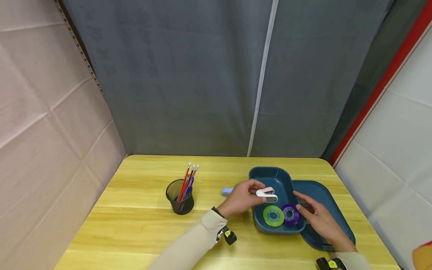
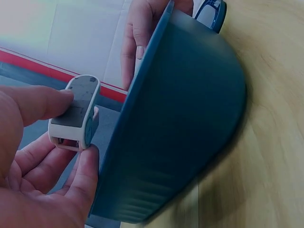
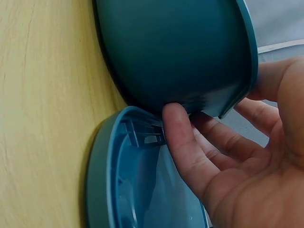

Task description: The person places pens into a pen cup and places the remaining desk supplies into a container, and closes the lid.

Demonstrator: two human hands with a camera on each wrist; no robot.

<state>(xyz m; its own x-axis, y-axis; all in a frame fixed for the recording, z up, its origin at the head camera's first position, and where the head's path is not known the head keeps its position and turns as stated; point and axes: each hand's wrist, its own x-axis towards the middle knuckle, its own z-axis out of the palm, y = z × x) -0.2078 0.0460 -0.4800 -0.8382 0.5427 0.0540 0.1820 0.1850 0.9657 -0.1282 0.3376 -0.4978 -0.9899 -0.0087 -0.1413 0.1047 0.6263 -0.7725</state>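
Note:
My left hand (image 1: 241, 198) pinches a small white and grey stapler (image 1: 267, 194) between thumb and fingers, above the dark blue box (image 1: 270, 171). In the left wrist view, the thumb lies on the grey top of the stapler (image 2: 81, 102). Inside the box, a green tape roll (image 1: 273, 216) and a purple tape roll (image 1: 291, 214) lie side by side at the near end. My right hand (image 1: 317, 217) holds the box's right wall, with a digit over the rim and others against the outside, as the right wrist view shows.
A matching blue lid (image 1: 341, 221) lies right of the box, partly under my right hand. On the left stands a black mesh cup (image 1: 182, 206) with several pencils and pens (image 1: 186, 185). A light blue object (image 1: 227, 191) is partly hidden behind my left hand.

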